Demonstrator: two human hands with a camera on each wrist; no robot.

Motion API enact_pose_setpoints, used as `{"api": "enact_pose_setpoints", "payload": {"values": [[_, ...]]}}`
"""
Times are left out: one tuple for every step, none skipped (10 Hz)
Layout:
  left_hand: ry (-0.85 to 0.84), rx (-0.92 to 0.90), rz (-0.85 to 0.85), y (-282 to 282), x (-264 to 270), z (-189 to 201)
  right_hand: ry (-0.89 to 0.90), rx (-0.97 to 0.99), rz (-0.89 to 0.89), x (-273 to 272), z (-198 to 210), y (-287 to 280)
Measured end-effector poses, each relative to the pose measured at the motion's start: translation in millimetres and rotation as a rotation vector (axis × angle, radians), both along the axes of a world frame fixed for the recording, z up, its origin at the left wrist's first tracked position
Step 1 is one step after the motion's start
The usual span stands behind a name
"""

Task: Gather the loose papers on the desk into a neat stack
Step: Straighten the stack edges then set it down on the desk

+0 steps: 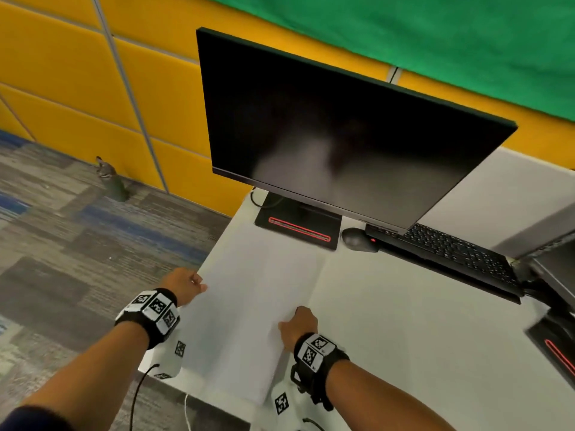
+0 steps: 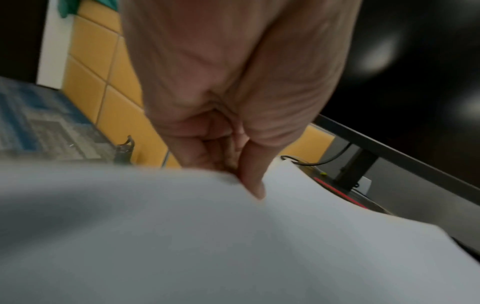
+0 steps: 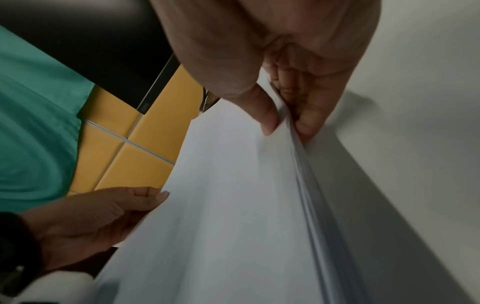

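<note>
Left hand (image 1: 186,286) and right hand (image 1: 298,325) pinch opposite edges of the papers (image 1: 249,306), lower centre; tap edges on the table (image 1: 404,321) to square them.

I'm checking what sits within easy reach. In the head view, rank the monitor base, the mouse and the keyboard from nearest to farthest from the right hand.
From the right hand, which grips the papers:
1. Mouse, ahead and slightly right.
2. Monitor base, straight ahead, hardly farther; these two are nearly too close to call.
3. Keyboard, off to the right, partly under the screen.
</note>
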State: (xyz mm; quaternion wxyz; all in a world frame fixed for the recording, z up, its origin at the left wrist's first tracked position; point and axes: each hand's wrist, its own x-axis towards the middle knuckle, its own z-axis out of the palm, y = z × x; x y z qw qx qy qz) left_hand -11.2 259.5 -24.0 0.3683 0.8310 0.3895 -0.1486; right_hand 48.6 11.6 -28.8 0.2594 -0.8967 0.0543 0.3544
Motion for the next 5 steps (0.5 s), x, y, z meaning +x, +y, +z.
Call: {"api": "enact_pose_setpoints", "payload": {"values": [[0.145,0.051,-0.071,-5,6,11,-0.007,-0.024,-0.011,3,1,-2],[0.244,0.133,-0.124,-6,10,14,-0.025,-0.006,-0.020,4,0,-4],[0.280,0.196,-0.136,-7,12,17,-0.039,-0.009,-0.018,1,2,-5],[0.297,0.230,-0.165,-7,12,19,-0.063,0.018,0.012,-4,5,-9],[0.292,0.244,-0.177,-11,11,20,-0.100,0.159,-0.009,-4,10,-19]]}}
